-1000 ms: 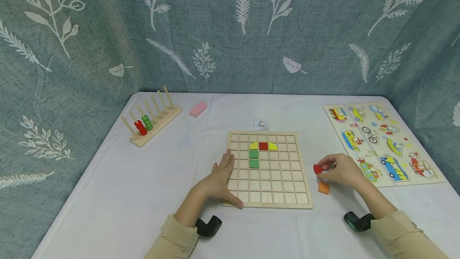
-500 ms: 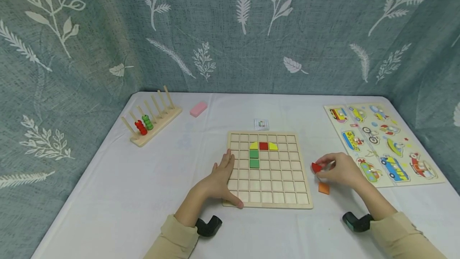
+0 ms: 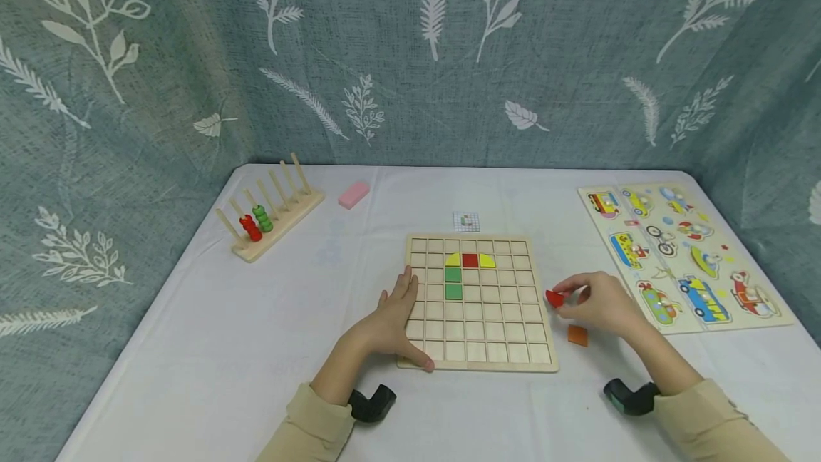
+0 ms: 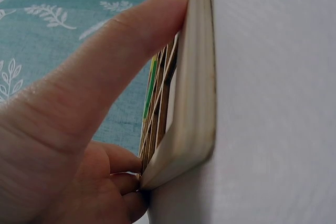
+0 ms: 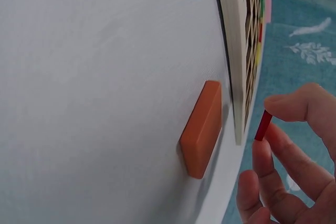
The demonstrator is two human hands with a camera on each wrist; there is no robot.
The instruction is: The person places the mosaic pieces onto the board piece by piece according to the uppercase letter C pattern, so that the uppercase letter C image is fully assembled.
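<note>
The counter (image 3: 192, 376) is plain white, and the curtain (image 3: 385, 27) along its far edge is greyish teal with white leaf sprigs. The board (image 3: 487, 314) is pale wood with a square grid, showing green tiles (image 3: 453, 291), a red square (image 3: 470, 260) and yellow pieces (image 3: 487, 262). Bright red piece (image 3: 554, 299) beside its right edge, orange tile (image 3: 578, 336) nearer its front right corner. Peg rack (image 3: 282, 225) by the counter's far left corner: pale wood, red and green beads (image 3: 262, 218). Pink block (image 3: 354, 194), far edge; multicoloured vehicle puzzle (image 3: 683, 255), right edge.
</note>
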